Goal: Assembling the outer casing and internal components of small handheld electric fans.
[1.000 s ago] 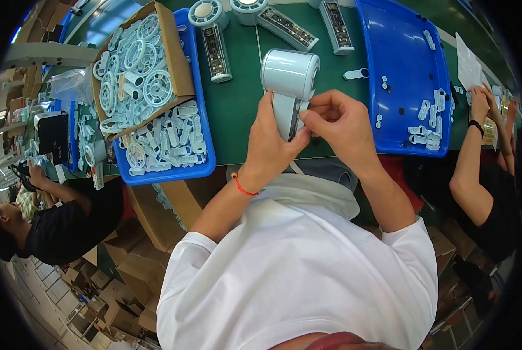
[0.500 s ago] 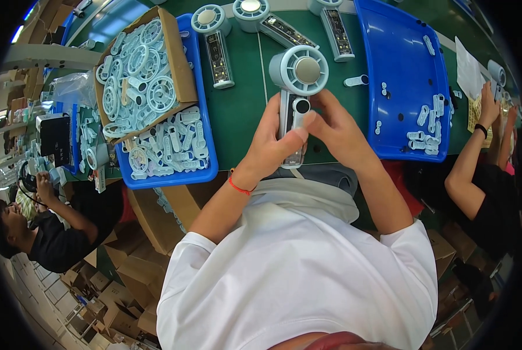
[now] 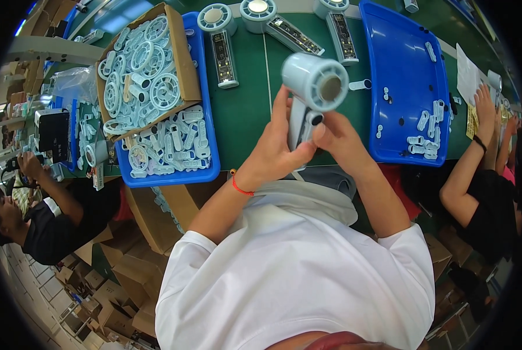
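Observation:
A pale blue handheld fan (image 3: 303, 77) is tilted to the right between my hands, its round head up with a silver disc in the middle. My left hand (image 3: 272, 150) is closed around the handle from the left. At the handle's right side, my right hand (image 3: 343, 144) is closed on the fan, thumb by a small light blue cover piece (image 3: 311, 121) with a black round end. Part of the handle and some fingertips are hidden. Beyond lie three more fans (image 3: 224, 58), (image 3: 294, 35), (image 3: 341, 38) with bare circuit boards showing in their handles.
On the left, a cardboard box (image 3: 186, 55) of fan grilles rests on a blue tray (image 3: 215, 157) of small parts. Another blue tray (image 3: 389, 131) at right holds several covers. A loose cover (image 3: 360, 85) lies beside it. Co-workers sit on both sides.
The fan has turned and tilted to the right, its head moving right and slightly down. Both hands have stayed on it, and the cover piece has turned with it.

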Available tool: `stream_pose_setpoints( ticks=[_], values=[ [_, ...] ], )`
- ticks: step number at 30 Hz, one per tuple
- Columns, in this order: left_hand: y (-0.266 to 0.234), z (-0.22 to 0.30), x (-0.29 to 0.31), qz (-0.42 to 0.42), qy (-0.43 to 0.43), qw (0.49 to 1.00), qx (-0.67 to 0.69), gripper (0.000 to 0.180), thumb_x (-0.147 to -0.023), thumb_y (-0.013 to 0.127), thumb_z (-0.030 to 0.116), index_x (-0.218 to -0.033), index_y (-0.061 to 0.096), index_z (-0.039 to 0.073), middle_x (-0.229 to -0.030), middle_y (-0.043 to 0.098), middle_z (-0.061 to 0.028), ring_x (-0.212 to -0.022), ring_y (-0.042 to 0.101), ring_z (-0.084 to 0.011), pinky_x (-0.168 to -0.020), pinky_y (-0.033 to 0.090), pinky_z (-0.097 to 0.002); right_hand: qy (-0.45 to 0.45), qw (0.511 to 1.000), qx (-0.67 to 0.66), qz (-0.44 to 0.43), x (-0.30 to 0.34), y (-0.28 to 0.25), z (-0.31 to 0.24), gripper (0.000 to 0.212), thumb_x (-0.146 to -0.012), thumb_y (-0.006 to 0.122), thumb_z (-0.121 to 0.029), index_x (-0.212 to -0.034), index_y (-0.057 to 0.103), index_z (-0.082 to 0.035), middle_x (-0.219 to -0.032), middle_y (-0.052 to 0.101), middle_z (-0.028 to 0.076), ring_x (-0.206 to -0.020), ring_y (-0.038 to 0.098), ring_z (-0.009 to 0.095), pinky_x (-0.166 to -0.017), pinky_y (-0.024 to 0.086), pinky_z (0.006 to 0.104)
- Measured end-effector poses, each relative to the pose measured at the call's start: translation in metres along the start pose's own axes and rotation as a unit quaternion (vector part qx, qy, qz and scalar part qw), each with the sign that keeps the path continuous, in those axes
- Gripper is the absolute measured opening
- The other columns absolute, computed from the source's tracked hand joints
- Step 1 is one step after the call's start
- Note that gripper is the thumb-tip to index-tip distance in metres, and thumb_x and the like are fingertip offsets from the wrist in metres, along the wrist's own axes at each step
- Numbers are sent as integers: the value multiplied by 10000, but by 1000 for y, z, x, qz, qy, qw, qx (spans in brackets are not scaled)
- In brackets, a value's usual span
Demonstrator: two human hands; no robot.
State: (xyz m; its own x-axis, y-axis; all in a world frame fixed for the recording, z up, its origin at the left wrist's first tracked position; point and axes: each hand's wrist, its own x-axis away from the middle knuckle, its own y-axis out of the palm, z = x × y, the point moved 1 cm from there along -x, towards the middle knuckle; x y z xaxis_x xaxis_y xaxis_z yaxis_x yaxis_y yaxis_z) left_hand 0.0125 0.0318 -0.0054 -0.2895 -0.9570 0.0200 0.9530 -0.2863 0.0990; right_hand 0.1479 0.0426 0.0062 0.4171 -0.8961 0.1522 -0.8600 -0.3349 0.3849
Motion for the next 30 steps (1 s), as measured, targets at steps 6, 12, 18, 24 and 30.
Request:
stream_pose_setpoints(
  ticks=[6, 12, 18, 24, 30],
  values=[
    [-15, -19, 7, 159, 135, 966, -152, 776, -696, 659, 81, -1341, 234, 8, -1181, 385, -182, -929, 537, -253, -760, 451, -303, -312, 809, 493, 70, -12, 0, -14, 295, -783, 635, -221, -992, 565, -25, -949, 586, 107, -937, 548, 198, -812, 434, 321],
    [-21, -20, 22, 148, 79, 976, -141, 102, -789, 544, -31, -868, 601, -1, -696, 539, -30, -569, 494, -60, -504, 382, -202, -288, 873, 393, 37, -26, -5, 11, 344, -720, 610, 74, -989, 442, -58, -896, 528, 76, -881, 521, 194, -795, 428, 320],
    [-18, -13, 41, 152, 331, 902, -231, 139, -675, 536, -65, -756, 614, 16, -530, 476, -24, -402, 417, -136, -400, 329, -248, -194, 864, 464, 22, -34, -14, 39, 207, -778, 639, -72, -963, 548, -55, -890, 541, 26, -799, 500, 115, -737, 426, 248],
    [14, 17, 55, 114, 494, 776, -375, 190, -651, 643, 54, -840, 625, 65, -736, 550, -15, -665, 516, -167, -587, 406, -293, -201, 806, 557, 14, -30, 12, 14, 429, -658, 702, -70, -1052, 533, -49, -928, 574, 93, -873, 556, 239, -774, 415, 367],
    [-16, 20, 29, 66, 157, 804, -570, 533, -602, 748, 277, -1066, 568, 86, -1040, 541, -49, -1022, 481, -261, -893, 337, -487, -156, 753, 633, -93, -9, -11, -2, 645, -598, 721, -61, -1203, 497, -65, -1146, 508, 83, -1070, 461, 275, -905, 361, 386]
  ],
)
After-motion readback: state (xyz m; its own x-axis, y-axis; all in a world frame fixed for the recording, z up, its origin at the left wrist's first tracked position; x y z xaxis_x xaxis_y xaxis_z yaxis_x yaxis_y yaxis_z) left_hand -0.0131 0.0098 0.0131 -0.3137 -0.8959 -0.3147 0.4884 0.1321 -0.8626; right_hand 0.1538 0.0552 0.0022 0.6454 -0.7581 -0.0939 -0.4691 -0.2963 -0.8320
